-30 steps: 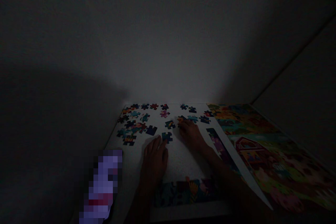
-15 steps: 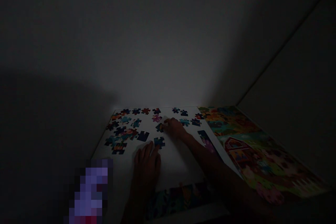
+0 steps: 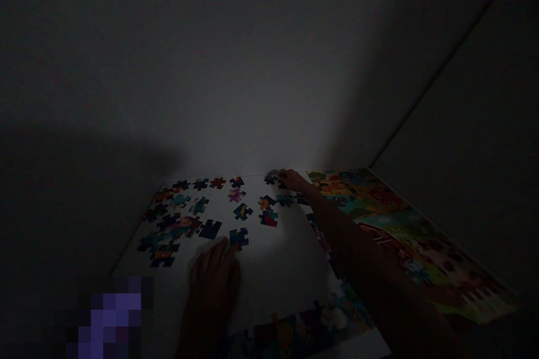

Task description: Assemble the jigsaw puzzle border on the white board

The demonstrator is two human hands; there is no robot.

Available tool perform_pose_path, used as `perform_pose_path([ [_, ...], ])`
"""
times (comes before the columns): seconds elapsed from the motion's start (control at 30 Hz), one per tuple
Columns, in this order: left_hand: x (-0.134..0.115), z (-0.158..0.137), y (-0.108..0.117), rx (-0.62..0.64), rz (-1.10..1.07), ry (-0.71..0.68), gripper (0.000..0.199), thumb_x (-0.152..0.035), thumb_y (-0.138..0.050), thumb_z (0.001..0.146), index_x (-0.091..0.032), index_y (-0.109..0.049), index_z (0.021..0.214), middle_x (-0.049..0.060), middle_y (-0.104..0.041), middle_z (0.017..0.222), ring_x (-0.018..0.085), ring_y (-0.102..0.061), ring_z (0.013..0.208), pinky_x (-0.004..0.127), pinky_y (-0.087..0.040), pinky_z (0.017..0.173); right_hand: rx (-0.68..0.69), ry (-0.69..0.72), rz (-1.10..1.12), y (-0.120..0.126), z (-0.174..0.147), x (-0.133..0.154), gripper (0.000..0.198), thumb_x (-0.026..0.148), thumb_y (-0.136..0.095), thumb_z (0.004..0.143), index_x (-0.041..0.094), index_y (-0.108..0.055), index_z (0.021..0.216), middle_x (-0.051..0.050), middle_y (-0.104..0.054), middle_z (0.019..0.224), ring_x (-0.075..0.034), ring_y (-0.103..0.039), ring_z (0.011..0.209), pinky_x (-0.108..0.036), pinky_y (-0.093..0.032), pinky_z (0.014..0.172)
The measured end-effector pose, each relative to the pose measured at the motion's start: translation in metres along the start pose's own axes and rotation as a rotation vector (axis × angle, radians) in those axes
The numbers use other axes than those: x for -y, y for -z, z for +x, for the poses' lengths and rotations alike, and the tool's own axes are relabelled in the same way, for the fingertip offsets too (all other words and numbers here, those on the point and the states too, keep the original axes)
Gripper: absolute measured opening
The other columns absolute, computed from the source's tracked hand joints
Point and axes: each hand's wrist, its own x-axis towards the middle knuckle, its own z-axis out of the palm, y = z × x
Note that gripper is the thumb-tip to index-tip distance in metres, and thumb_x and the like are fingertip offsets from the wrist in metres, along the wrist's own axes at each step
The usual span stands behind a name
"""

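Observation:
My left hand point(image 3: 214, 277) lies flat on a white board point(image 3: 273, 269), fingers stretched out. Its index fingertip touches a dark blue jigsaw piece point(image 3: 239, 239). At the board's far edge, my right hand point(image 3: 292, 179) has its fingers bent together over a dark jigsaw piece point(image 3: 283, 184), which they partly cover. Just left of those fingertips is another blue piece point(image 3: 270, 179). Between the hands lie an orange-and-blue piece point(image 3: 266, 202), a red-and-teal piece point(image 3: 268, 219) and a teal-and-yellow piece point(image 3: 243, 212). The light is very dim.
Several loose pieces point(image 3: 168, 224) are heaped and scattered on the board's left side. A joined strip of puzzle point(image 3: 290, 331) runs along the near edge and up the right side, partly under my right forearm. Right of the board lies a colourful farm picture point(image 3: 438, 258). A wall point(image 3: 252, 95) rises behind.
My right hand has moved away from me and right, to the far edge. Two pieces in the middle now show where it was. My left hand stays by the blue piece; the view has shifted.

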Motion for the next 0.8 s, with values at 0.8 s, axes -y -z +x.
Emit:
perform_pose_path([
  [0.8,0.004,0.005,0.004,0.088,0.016,0.025,0.044,-0.035,-0.033,0.098,-0.024,-0.061,0.13,0.009,-0.057,0.14,0.027,-0.05,0.128,0.051,-0.036,0.108,0.037,-0.055,0.177,0.036,-0.028,-0.036,0.033,0.025,-0.044,0.098,0.015,-0.068,0.117,-0.011,-0.071,0.116,-0.019,-0.068,0.096,-0.027,-0.051,0.084],
])
